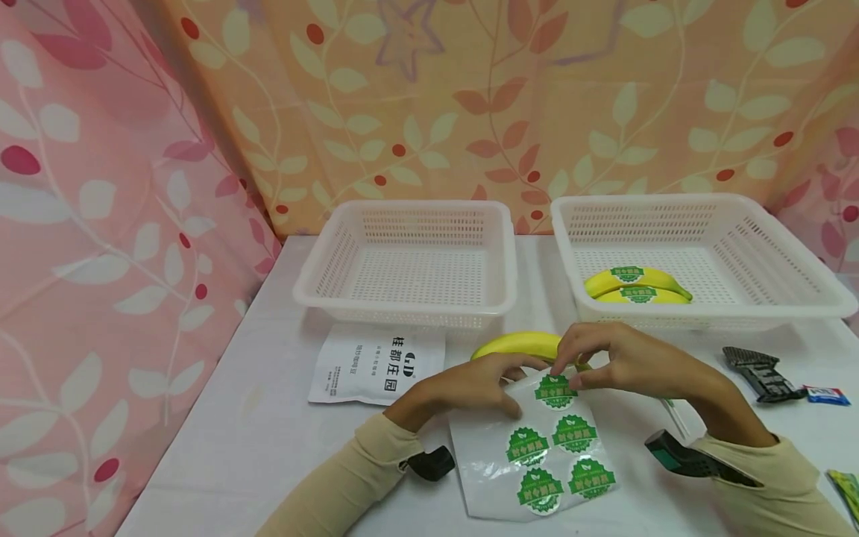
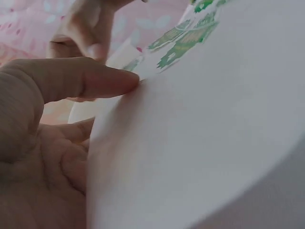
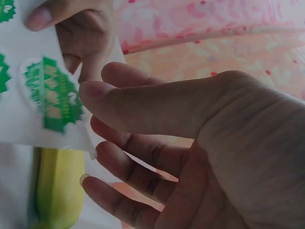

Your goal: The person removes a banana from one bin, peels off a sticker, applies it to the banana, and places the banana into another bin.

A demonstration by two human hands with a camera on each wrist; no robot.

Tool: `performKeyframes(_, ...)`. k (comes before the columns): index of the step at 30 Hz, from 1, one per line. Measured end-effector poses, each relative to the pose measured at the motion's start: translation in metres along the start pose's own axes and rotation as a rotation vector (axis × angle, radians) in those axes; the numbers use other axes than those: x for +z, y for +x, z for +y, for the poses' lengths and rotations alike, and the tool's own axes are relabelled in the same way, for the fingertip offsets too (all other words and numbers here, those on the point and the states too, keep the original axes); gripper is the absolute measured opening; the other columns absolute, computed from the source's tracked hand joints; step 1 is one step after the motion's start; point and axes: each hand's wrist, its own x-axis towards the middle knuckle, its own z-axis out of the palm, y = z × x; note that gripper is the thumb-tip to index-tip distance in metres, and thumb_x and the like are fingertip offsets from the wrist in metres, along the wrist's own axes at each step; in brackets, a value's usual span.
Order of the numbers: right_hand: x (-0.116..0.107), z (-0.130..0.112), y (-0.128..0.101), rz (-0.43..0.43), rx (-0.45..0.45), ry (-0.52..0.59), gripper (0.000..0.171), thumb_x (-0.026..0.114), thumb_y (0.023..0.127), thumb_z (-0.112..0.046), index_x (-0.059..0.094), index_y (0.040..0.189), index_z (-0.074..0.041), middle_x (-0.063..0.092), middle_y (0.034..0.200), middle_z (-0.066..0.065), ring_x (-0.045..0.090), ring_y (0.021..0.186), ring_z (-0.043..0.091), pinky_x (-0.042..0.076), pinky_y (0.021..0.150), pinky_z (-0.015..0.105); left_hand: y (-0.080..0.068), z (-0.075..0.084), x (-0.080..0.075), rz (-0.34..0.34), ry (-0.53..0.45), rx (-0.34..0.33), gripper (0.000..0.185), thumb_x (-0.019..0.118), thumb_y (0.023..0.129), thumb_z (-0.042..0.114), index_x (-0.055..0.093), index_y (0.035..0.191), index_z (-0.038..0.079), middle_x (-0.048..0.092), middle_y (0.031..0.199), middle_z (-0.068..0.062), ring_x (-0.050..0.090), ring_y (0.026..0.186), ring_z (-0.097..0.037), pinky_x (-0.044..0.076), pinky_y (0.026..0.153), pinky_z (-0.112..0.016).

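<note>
At the left of the white table [image 1: 255, 447] lies a white printed pouch [image 1: 378, 365], and behind it stands an empty white basket [image 1: 315, 277]. Just right of the pouch, the left hand [image 1: 463, 388] pinches the upper left edge of the sticker sheet [image 1: 537, 455], thumb on top and fingers curled beneath, as the left wrist view shows. The sheet lies in front of both hands and carries five round green stickers. The right hand [image 1: 624, 362] pinches the topmost sticker [image 1: 555, 390] at its edge with thumb and forefinger, the other fingers loosely bent. Behind the hands a loose banana [image 1: 517, 344] lies on the table, partly hidden by them. Further right, a second white basket [image 1: 832, 302] holds two bananas [image 1: 637, 285], each bearing a green sticker. At the far right sit a black clip-like object [image 1: 761, 371] and small packets cut off by the frame edge; what they are is unclear.
</note>
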Motion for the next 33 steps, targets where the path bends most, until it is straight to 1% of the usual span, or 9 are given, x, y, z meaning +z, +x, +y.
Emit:
performKeyframes(4,0.0034,0.0028,0.0029,-0.032,0.001,-0.026,0.026,0.086,0.089,-0.024,0.081,0.112,-0.034,0.068,0.112,-0.009,0.062,0.100,0.018,0.053,0.086,0.032,0.0003,0.0007,-0.0025,-0.016,-0.131,0.007,0.076,0.073,0.084,-0.003,0.053,0.154,0.018,0.072,0.118,0.006,0.070,0.094,-0.007,0.057,0.085,-0.023)
performKeyframes(7,0.0048,0.0031,0.0042,-0.046,0.013,-0.055,0.031,0.089,0.085,-0.026,0.079,0.113,-0.036,0.067,0.111,-0.009,0.060,0.102,0.021,0.051,0.086,0.033,0.0004,0.0009,-0.0042,-0.048,-0.214,0.029,0.077,0.070,0.085,-0.007,0.050,0.156,0.014,0.073,0.124,0.001,0.072,0.093,-0.009,0.061,0.083,-0.026)
performKeyframes(11,0.0057,0.0018,0.0041,-0.052,0.043,-0.085,0.036,0.092,0.081,-0.036,0.078,0.114,-0.039,0.066,0.112,-0.011,0.059,0.107,0.022,0.050,0.089,0.034,-0.0005,0.0006,-0.0064,-0.082,-0.313,0.034,0.077,0.066,0.087,-0.012,0.047,0.158,0.012,0.070,0.137,-0.007,0.075,0.094,-0.014,0.064,0.080,-0.034)
performKeyframes(15,0.0063,0.0012,0.0032,-0.043,0.031,-0.086,0.040,0.092,0.081,-0.039,0.076,0.117,-0.037,0.066,0.114,-0.011,0.059,0.104,0.019,0.050,0.088,0.034,0.0010,-0.0014,-0.0072,-0.086,-0.370,0.051,0.076,0.064,0.088,-0.015,0.049,0.157,0.013,0.068,0.142,-0.008,0.075,0.098,-0.015,0.064,0.082,-0.034)
performKeyframes(19,0.0063,0.0009,0.0018,-0.038,0.015,-0.057,0.042,0.092,0.082,-0.037,0.075,0.120,-0.032,0.066,0.112,-0.007,0.058,0.096,0.018,0.049,0.081,0.031,0.0025,-0.0031,-0.0072,-0.089,-0.408,0.060,0.075,0.063,0.088,-0.016,0.049,0.156,0.011,0.067,0.143,-0.009,0.074,0.099,-0.016,0.064,0.083,-0.034)
performKeyframes(23,0.0054,0.0006,0.0009,-0.050,0.021,-0.039,0.037,0.088,0.087,-0.036,0.075,0.121,-0.030,0.065,0.108,-0.006,0.058,0.092,0.017,0.049,0.077,0.031,0.0024,-0.0042,-0.0069,-0.089,-0.430,0.055,0.074,0.064,0.088,-0.016,0.049,0.155,0.011,0.068,0.141,-0.009,0.073,0.101,-0.015,0.063,0.083,-0.032)
performKeyframes(29,0.0037,0.0009,0.0017,-0.063,0.041,-0.041,0.011,0.079,0.097,-0.033,0.076,0.107,-0.034,0.069,0.114,-0.009,0.063,0.102,0.015,0.053,0.087,0.034,0.0024,-0.0046,-0.0066,-0.084,-0.399,0.055,0.073,0.065,0.088,-0.015,0.052,0.155,0.012,0.068,0.142,-0.008,0.072,0.103,-0.014,0.062,0.085,-0.029)
performKeyframes(31,0.0027,0.0007,0.0017,-0.069,0.047,-0.046,0.005,0.077,0.098,-0.033,0.077,0.103,-0.034,0.068,0.115,-0.009,0.062,0.105,0.016,0.054,0.089,0.034,0.0030,-0.0045,-0.0067,-0.075,-0.349,0.063,0.074,0.067,0.087,-0.014,0.054,0.155,0.013,0.067,0.143,-0.005,0.072,0.103,-0.013,0.062,0.084,-0.029)
performKeyframes(33,0.0014,0.0003,0.0012,-0.063,0.048,-0.060,0.004,0.077,0.098,-0.033,0.076,0.101,-0.035,0.068,0.115,-0.010,0.061,0.107,0.015,0.054,0.091,0.034,0.0039,-0.0037,-0.0063,-0.060,-0.265,0.087,0.074,0.070,0.086,-0.012,0.055,0.154,0.014,0.065,0.144,-0.002,0.069,0.106,-0.009,0.060,0.089,-0.027)
